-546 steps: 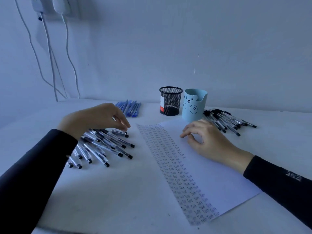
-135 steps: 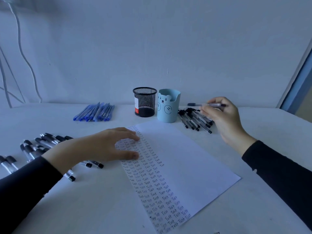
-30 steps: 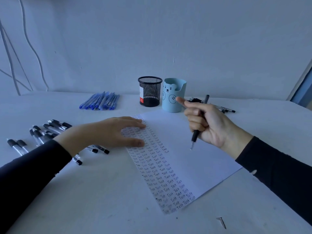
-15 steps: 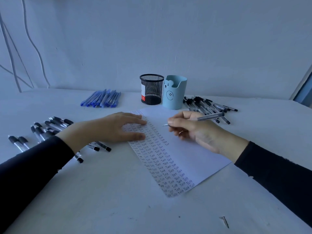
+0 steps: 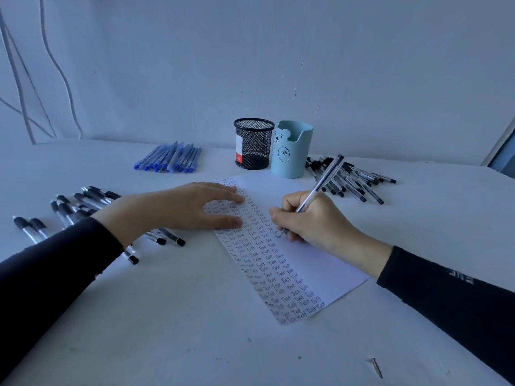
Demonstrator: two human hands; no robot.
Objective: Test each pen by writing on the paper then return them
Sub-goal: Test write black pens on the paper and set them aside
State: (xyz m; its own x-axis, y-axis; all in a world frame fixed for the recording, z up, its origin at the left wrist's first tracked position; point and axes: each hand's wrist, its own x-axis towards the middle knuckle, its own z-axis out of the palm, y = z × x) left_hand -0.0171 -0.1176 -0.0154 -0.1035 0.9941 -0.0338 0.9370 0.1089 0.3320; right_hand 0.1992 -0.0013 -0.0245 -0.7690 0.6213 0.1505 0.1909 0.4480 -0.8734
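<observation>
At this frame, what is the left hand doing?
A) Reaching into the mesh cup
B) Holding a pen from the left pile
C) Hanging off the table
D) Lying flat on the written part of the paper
D: the left hand lies with straight fingers on the paper, while the right hand writes with the pen.

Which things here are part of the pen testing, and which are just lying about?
Job: pen gripped in right hand, tip on paper; left hand pressing the paper flat; black pens, grip pens, blue pens in piles.
Lying about: mesh cup, bear cup, screw.
</observation>
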